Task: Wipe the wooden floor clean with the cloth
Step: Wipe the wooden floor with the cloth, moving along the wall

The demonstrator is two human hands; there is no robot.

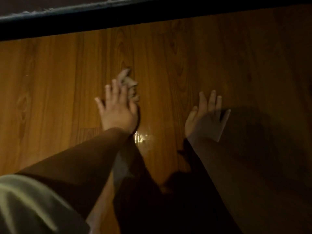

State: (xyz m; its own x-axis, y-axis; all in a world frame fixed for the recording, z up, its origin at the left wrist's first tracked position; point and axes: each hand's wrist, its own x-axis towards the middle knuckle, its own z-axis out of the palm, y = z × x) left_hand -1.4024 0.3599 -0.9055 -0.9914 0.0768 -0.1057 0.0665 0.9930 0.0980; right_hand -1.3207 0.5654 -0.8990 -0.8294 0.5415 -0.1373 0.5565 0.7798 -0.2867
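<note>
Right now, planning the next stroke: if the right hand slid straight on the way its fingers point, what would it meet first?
The right hand would cross bare wooden floor and probably first meet the dark edge at the top. The cloth lies off to its left.

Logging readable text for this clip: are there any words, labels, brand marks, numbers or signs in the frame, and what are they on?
None: no readable text anywhere in this dim head view.
The cloth under the left hand is crumpled and blurred; no tag or print can be made out.
The wooden floor shows only grain and a patch of glare.
The dark edge along the top carries no marks.
</note>
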